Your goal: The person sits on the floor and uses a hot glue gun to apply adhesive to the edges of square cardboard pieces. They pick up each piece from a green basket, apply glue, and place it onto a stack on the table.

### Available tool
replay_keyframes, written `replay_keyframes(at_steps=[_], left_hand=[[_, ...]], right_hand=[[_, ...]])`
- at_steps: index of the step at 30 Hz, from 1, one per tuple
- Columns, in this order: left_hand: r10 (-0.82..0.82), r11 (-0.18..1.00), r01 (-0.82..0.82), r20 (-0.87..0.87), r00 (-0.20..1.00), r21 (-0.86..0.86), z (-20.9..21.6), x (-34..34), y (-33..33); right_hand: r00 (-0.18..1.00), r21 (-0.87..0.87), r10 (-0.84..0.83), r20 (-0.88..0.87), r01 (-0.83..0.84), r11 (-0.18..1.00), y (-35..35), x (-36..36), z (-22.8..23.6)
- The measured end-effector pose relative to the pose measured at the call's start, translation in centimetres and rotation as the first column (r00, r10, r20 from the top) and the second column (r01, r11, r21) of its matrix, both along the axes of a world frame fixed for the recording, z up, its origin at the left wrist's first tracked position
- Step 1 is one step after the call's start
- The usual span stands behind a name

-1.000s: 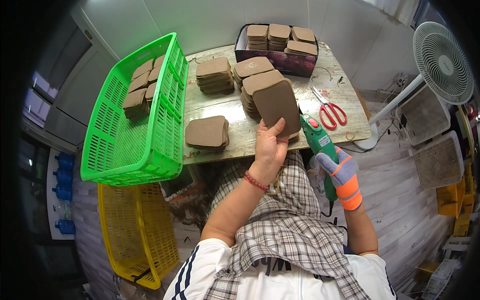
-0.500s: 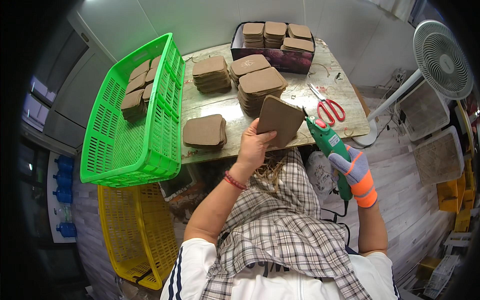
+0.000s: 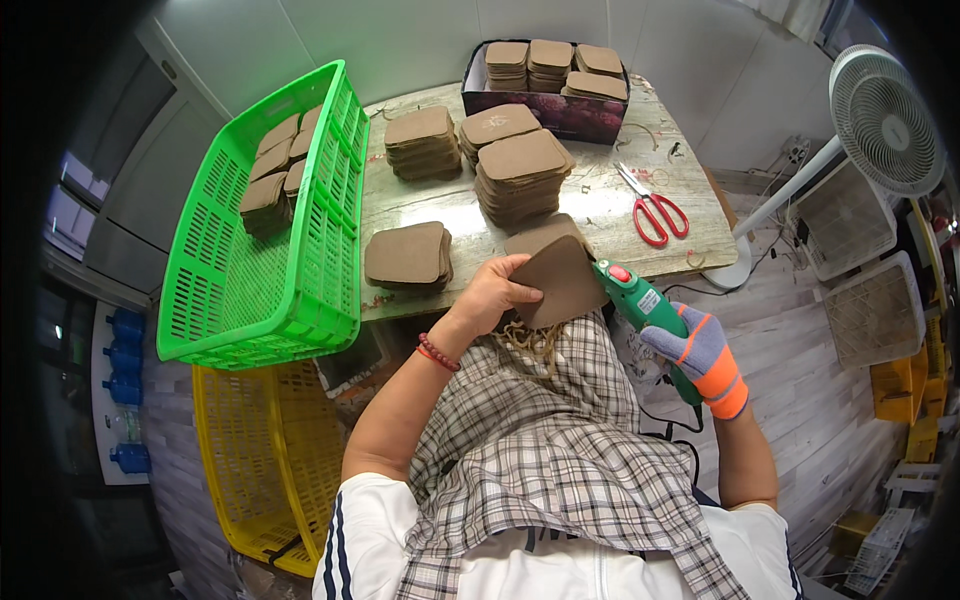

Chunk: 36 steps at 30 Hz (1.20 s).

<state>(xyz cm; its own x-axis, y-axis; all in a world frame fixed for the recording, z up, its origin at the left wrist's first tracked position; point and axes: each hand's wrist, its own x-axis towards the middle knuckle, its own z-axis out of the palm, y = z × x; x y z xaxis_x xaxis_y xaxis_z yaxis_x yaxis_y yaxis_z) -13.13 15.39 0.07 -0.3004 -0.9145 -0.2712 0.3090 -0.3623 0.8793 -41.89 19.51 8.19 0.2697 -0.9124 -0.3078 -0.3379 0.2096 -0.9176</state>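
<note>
My bare left hand (image 3: pixel 490 297) pinches a brown pad (image 3: pixel 563 287) with rounded corners between thumb and fingers, tilted over my lap at the table's front edge. A gloved right hand (image 3: pixel 700 355) grips a green handheld electric cutter (image 3: pixel 634 296) with a red button. Its tip meets the pad's upper right edge; the exact contact is too small to make out. Just behind, another brown pad (image 3: pixel 543 232) shows partly. Beyond it stand a tall pad stack (image 3: pixel 522 160) and a stack with a light mark on top (image 3: pixel 498 124). To the left are two more stacks, one far (image 3: pixel 418 130) and one near (image 3: pixel 405 255).
Red-handled scissors (image 3: pixel 655 215) lie on the right of the table (image 3: pixel 685 130). A dark box (image 3: pixel 560 118) of pads stands at the back. On the left, a green crate (image 3: pixel 330 300) holds more pads above a yellow crate (image 3: pixel 280 470). A white fan (image 3: pixel 885 120) stands right.
My left hand has moved down and left, turning the pad. The cutter has shifted slightly left, to the pad's edge. A second pad has come into view behind the held one.
</note>
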Motion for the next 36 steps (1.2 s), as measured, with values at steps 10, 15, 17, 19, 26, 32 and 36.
replay_keyframes(at_steps=[10, 15, 17, 19, 26, 32, 36], left_hand=[[0.052, 0.966, 0.037, 0.332, 0.942, -0.256, 1.5, 2.2, 0.1], [0.208, 0.927, -0.106, 0.258, 0.943, -0.359, 1.4, 4.3, -0.4], [0.209, 0.929, -0.134, 0.189, 0.959, -0.346, 1.6, 4.6, -0.5], [0.207, 0.940, -0.165, 0.115, 0.971, -0.298, 2.0, 4.7, -0.4], [0.202, 0.946, -0.166, 0.108, 0.973, -0.279, 1.6, 4.4, -0.2], [0.102, 0.963, -0.068, 0.115, 0.988, -0.262, 1.9, 2.9, 0.2], [0.005, 0.965, 0.045, 0.190, 0.982, -0.258, 2.3, 2.0, 0.3]], right_hand=[[0.997, 0.002, 0.076, 0.003, -0.076, 0.997, -0.5, 0.2, -0.2], [0.992, 0.041, 0.127, 0.026, -0.128, 0.991, -0.4, -0.1, -0.7], [0.992, 0.112, 0.106, 0.063, -0.112, 0.987, -0.1, 0.2, -0.3], [0.990, 0.104, 0.124, 0.071, -0.131, 0.986, -0.1, 0.4, -0.1], [0.987, 0.118, 0.156, 0.045, -0.161, 0.980, -0.2, 0.6, -0.4], [0.987, 0.118, 0.161, 0.000, -0.160, 0.980, -0.1, 1.2, -0.2], [0.985, 0.123, 0.168, 0.042, -0.172, 0.977, -0.1, 1.5, -0.5]])
